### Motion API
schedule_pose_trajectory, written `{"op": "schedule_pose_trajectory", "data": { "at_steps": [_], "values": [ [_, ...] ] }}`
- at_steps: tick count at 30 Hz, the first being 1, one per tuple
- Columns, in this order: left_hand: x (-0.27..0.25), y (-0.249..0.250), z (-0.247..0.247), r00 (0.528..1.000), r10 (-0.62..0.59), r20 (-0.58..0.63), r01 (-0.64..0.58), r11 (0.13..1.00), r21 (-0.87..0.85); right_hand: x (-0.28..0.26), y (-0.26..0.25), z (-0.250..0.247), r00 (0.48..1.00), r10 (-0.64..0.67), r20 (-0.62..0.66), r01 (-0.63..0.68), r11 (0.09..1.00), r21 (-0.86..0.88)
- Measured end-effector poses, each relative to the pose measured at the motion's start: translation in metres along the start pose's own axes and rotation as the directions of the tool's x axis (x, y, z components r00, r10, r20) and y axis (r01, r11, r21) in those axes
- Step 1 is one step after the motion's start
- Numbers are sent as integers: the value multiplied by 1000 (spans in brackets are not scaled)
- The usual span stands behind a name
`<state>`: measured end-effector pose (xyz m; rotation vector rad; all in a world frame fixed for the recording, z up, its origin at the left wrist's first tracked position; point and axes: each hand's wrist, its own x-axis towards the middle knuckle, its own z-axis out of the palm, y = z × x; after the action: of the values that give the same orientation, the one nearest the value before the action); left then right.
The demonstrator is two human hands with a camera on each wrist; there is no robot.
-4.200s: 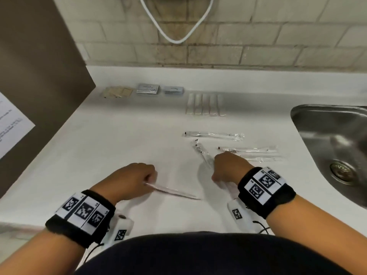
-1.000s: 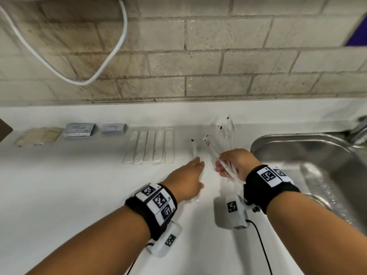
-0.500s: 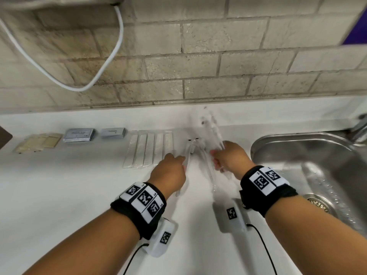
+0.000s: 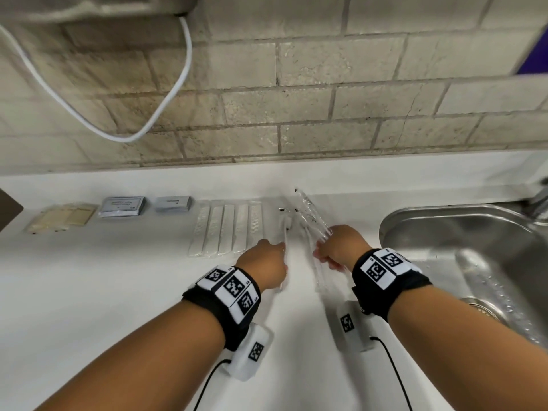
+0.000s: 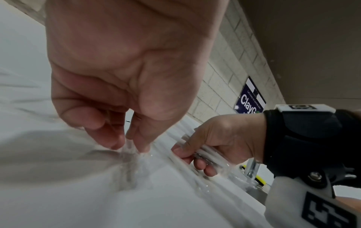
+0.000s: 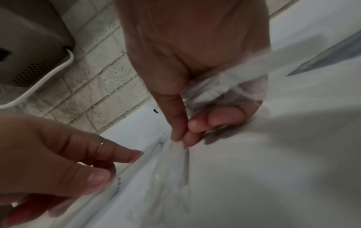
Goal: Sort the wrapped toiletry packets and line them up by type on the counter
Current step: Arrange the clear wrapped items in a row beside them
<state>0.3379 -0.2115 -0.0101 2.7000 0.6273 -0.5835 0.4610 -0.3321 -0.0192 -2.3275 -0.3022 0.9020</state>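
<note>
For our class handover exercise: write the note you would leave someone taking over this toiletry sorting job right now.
Left hand: pinching one clear-wrapped toothbrush, laying it beside the white comb packets.
Right hand: gripping a bundle of wrapped toothbrushes, one end lowered to the counter.
Done: tan packets, two grey sachets, five combs lined up along the back.
Left: lay out the remaining toothbrushes in a row between combs and sink.

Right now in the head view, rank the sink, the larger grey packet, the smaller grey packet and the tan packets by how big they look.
1. Sink, by far the largest, though cut off at the frame edge.
2. Tan packets as a group and the larger grey packet: too close to rank.
3. Smaller grey packet.
</note>
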Motion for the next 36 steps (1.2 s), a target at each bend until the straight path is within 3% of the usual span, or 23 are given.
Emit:
{"op": "schedule_pose_trajectory", "data": {
  "at_steps": [4, 12, 21, 26, 29, 31, 33, 36],
  "values": [
    [18, 8, -7, 997, -76, 11, 76, 997, 1, 11, -19, 1, 998, 3, 57, -1, 999, -33],
    [41, 21, -22, 984, -170, 48, 172, 984, -50, 39, -42, 6, 1000, -15, 25, 18, 996, -88],
    [41, 14, -12, 991, -134, -10, 131, 985, -113, 60, -56, 4, 991, -106, -81, 72, 934, -351],
    [39, 10, -11, 992, -120, -27, 116, 985, -130, 64, -57, 5, 982, -185, -50, 145, 887, -438],
    [35, 10, -14, 989, -140, -42, 130, 973, -189, 62, -50, -2, 975, -199, -95, 163, 942, -295],
    [34, 9, -14, 985, -153, -74, 133, 965, -226, 55, -42, -12, 980, -161, -115, 165, 986, 27],
    [34, 8, -15, 983, -149, -107, 120, 963, -240, 46, -32, -24, 995, -82, -61, 98, 932, 349],
    [32, 8, -15, 982, -126, -138, 87, 962, -259, 35, -15, -38, 999, -40, 16, 25, 841, 540]
  ]
}}
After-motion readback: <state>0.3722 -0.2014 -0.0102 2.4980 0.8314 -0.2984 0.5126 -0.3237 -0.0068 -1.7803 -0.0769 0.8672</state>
